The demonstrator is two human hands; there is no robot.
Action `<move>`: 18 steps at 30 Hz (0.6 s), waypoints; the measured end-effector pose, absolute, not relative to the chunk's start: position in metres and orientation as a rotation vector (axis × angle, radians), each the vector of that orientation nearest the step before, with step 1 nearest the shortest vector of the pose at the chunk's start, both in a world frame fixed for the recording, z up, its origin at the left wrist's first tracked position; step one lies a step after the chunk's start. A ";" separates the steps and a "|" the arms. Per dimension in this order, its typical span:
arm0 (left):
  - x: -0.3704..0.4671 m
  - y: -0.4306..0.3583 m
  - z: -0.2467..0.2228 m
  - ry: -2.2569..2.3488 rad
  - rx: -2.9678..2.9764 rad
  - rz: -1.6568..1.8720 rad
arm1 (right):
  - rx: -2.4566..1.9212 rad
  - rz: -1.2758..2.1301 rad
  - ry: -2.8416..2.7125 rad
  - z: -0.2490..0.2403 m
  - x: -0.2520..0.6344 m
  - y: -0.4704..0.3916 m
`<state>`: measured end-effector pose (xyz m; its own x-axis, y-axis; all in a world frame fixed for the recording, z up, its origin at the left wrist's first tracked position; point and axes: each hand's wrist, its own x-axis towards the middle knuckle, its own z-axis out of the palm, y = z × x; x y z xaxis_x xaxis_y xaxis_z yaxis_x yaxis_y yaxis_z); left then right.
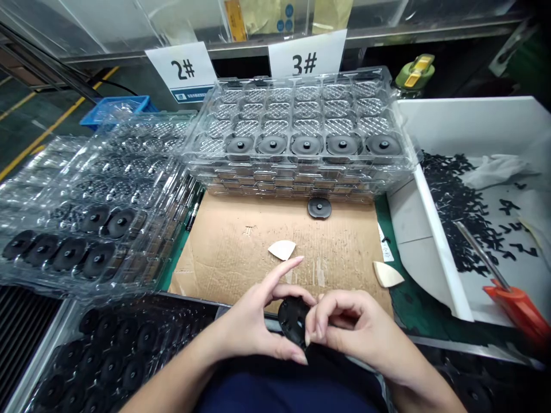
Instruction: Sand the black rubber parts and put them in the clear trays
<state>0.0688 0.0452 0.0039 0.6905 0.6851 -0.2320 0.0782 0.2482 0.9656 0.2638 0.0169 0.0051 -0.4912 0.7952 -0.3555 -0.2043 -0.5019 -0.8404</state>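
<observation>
My left hand (258,321) grips a black round plastic disc (291,321) near my body, its index finger raised clear and its thumb below. The disc is tilted with one face toward my right hand (350,321). My right fingers are pinched together against the disc's right side; anything small between them is hidden. On the cardboard sheet (232,229) ahead lies another black disc (319,208) with a small central stub. A pale wedge-shaped piece (282,249) rests just beyond my left fingertips. A second pale wedge (387,275) sits to the right.
A stack of clear trays (301,166) stands at the back, one row bearing several discs. More clear trays (138,183) are at left. On the right, a white bin (434,235) contains small black parts (456,212). A red-handled screwdriver (516,310) lies at its front.
</observation>
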 end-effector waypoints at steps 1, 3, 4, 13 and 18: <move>0.068 0.045 0.004 0.734 1.287 0.477 | -1.029 2.036 -0.961 0.004 0.263 0.016; 0.066 0.044 0.004 0.730 1.311 0.487 | -1.041 2.037 -0.900 0.002 0.262 0.015; 0.065 0.044 0.004 0.731 1.323 0.489 | -1.041 2.030 -0.891 0.001 0.262 0.014; 0.056 0.040 -0.002 0.731 1.376 0.554 | -1.041 1.969 -0.855 -0.004 0.254 0.010; 0.055 0.042 0.001 0.747 1.330 0.585 | -1.048 1.925 -0.882 -0.011 0.256 0.010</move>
<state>0.0546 0.0416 0.0010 0.6414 0.7530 -0.1469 0.0387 0.1595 0.9864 0.2558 0.0096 -0.0107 -0.3746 0.8559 -0.3565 -0.2891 -0.4731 -0.8322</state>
